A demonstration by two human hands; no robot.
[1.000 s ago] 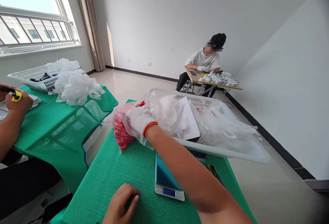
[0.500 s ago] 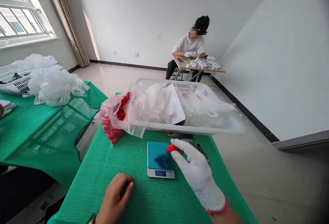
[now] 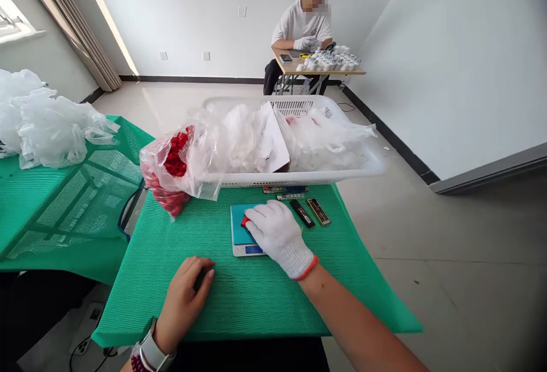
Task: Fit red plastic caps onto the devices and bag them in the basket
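Note:
My right hand [image 3: 276, 229], in a white knitted glove with a red cuff, is above a small digital scale [image 3: 237, 218] with a teal platform. Its fingertips pinch a small red piece [image 3: 245, 221], mostly hidden by the glove, at the platform. I cannot tell whether the piece touches it. The glove covers the scale's right side and part of its display. My bare left hand [image 3: 183, 292] rests on the green cloth [image 3: 239, 309] left of the scale. Nothing is in it, and its thumb stands apart from the loosely curled fingers.
Behind the scale, a white basket [image 3: 307, 178] holds plastic bags. A clear bag of red pieces [image 3: 171, 161] leans at its left. Black memory modules [image 3: 318, 211] lie right of my glove. Another green-covered table is left. A person [image 3: 299, 24] sits at a desk beyond.
My right hand has moved left over the scale with the red piece, uncovering a black module. The camera view has tilted down and shifted right; my left hand stays on the cloth.

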